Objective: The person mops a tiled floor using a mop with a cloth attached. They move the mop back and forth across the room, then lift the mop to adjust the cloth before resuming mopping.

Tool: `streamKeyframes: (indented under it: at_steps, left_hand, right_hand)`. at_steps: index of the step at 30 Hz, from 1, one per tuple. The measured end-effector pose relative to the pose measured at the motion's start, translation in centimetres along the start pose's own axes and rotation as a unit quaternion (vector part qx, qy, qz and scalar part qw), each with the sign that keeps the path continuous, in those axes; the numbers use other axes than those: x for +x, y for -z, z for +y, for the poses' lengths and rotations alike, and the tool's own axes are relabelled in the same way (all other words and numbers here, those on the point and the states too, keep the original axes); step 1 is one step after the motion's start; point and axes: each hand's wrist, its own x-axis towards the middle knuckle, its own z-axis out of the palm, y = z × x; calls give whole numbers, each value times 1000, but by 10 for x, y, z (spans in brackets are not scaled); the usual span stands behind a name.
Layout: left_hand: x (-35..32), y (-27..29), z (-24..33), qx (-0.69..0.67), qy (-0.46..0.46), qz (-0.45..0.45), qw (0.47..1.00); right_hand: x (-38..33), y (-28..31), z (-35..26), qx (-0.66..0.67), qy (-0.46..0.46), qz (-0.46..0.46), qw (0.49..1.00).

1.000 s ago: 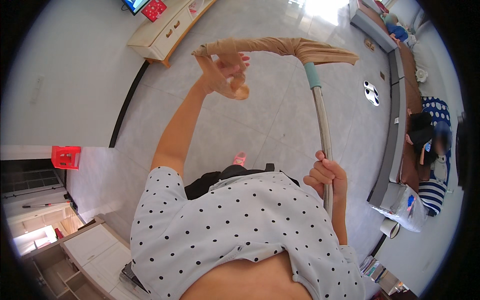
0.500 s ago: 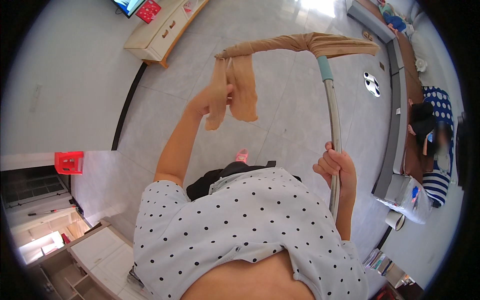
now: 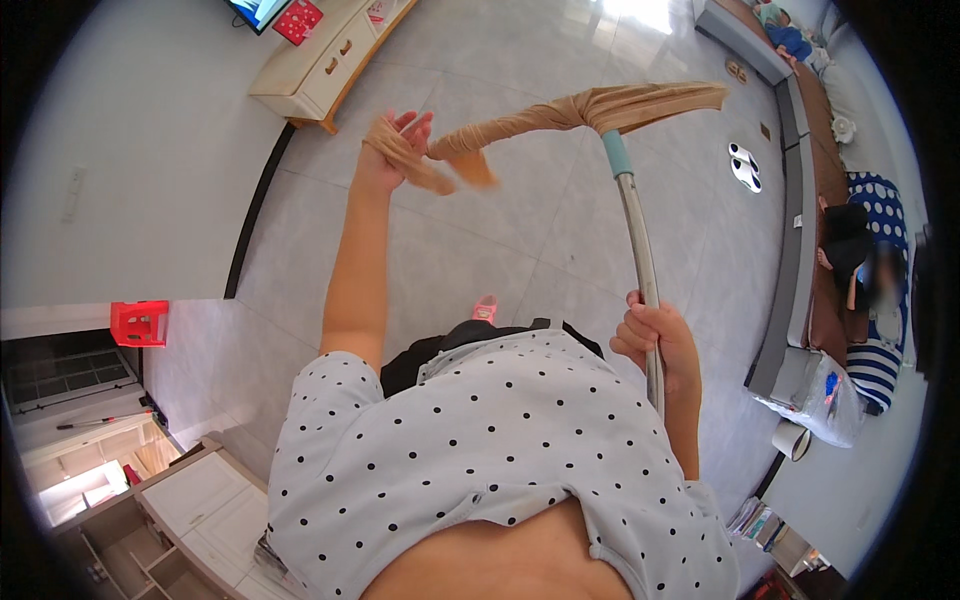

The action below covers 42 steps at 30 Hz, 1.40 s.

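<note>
My right hand is closed around a silvery metal pole, which stands upright in front of my right side. At its top, above a teal collar, a long crosswise head is covered by a tan stocking, stretched and bunched over it; what lies underneath is hidden. The stocking's left part is twisted narrow and ends in loose flaps. My left hand is at that end, its fingers apart and pointing up, with a band of the stocking looped across the hand. One loose flap hangs beside it.
A cream cabinet stands ahead on the left, and a red stool at the far left. Along the right runs a grey and brown sofa with a person on it. Black-and-white slippers lie on the tiled floor.
My left hand has risen and moved left, its fingers opening, and the stocking end now loops over it. The pole and its covered head have shifted left with my right hand.
</note>
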Motion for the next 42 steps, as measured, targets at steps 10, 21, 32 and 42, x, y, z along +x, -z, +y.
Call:
streamKeyframes:
  at_steps: [10, 21, 32, 42]
  left_hand:
    - [-41, 120, -10, 63, 134, -52, 988]
    - [-99, 72, -5, 409, 123, -230, 875]
    - [44, -28, -6, 291, 101, 25, 951]
    - [3, 121, -68, 170, -353, 276, 878]
  right_hand:
    - [-3, -5, 7, 105, -2, -26, 994]
    - [5, 2, -4, 90, -20, 2, 996]
    - [13, 26, -18, 134, -98, -20, 986]
    - [20, 23, -14, 173, -91, 4, 981]
